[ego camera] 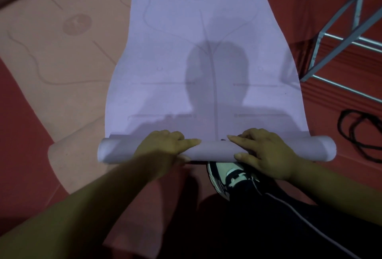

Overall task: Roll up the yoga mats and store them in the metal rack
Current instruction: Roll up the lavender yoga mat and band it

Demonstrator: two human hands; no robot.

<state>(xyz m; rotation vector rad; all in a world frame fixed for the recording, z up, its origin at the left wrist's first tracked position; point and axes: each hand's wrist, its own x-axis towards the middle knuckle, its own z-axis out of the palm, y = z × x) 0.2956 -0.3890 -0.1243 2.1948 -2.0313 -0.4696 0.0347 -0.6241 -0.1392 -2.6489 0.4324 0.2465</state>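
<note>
A lavender yoga mat (206,41) lies lengthwise on the red floor (20,114), running away from the person. Its near end is wound into a tight roll (217,151) that lies crosswise, with both open ends sticking out past the hands. The flat part carries faint alignment markings: a centre line, curved lines that branch off it, short horizontal bars and a round emblem near the far end. The emblem is too pale to read.

Both hands hold the roll near its middle. The left hand (163,149) is curled over the top, its forefinger stretched along the roll toward the centre and its thumb on the near side. The right hand (266,151) mirrors it: fingers wrapped over the far side, forefinger pointing inward along the top, thumb pressed against the near face. The two forefingers point at each other with a small gap between them.

Just below the roll is a black-and-white sneaker (227,178) and a dark trouser leg with a thin white stripe.

A peach yoga mat (62,52) lies just beside the lavender one on the left, printed with the same kind of lines and emblem, its near end curling up. The metal rack (330,31) stands at the floor's far right, and a black cord (355,132) lies looped nearer, at the right edge.
</note>
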